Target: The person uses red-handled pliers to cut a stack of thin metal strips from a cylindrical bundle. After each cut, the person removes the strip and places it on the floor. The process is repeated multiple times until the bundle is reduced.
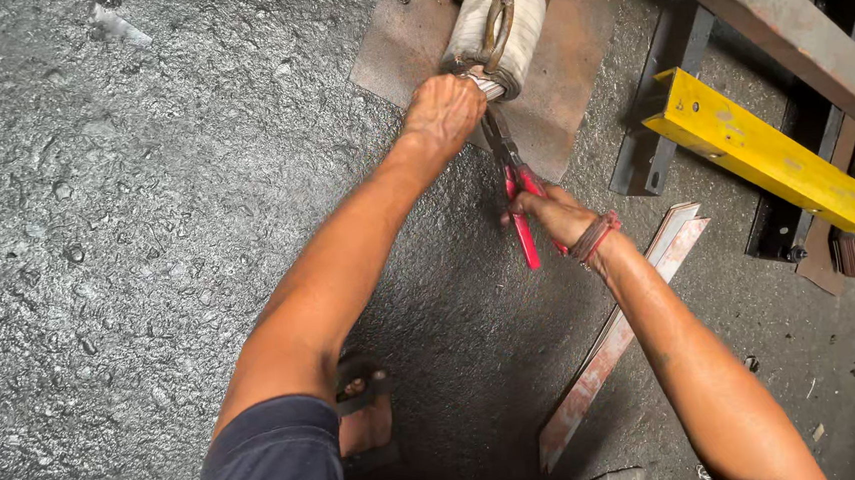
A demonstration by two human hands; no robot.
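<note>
The left hand (444, 112) is gripping the wrapped coil's (496, 27) end; the right hand (556, 214) is squeezing red-handled pliers (516, 179) against it.

Coil (493, 30) on plate (577, 79), left hand (444, 114) against its near end; pliers (516, 189) in right hand (556, 216) just behind; strips (615, 342) right, on floor (147, 240).

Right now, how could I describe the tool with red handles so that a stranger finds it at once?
Start at the rusty brown metal plate lying on the dark floor, where a pale wrapped coil rests. The left hand presses on the coil's near end, and the right hand grips the pliers just below it. Their red handles are the only red thing among the nearby yellow bars.
</note>
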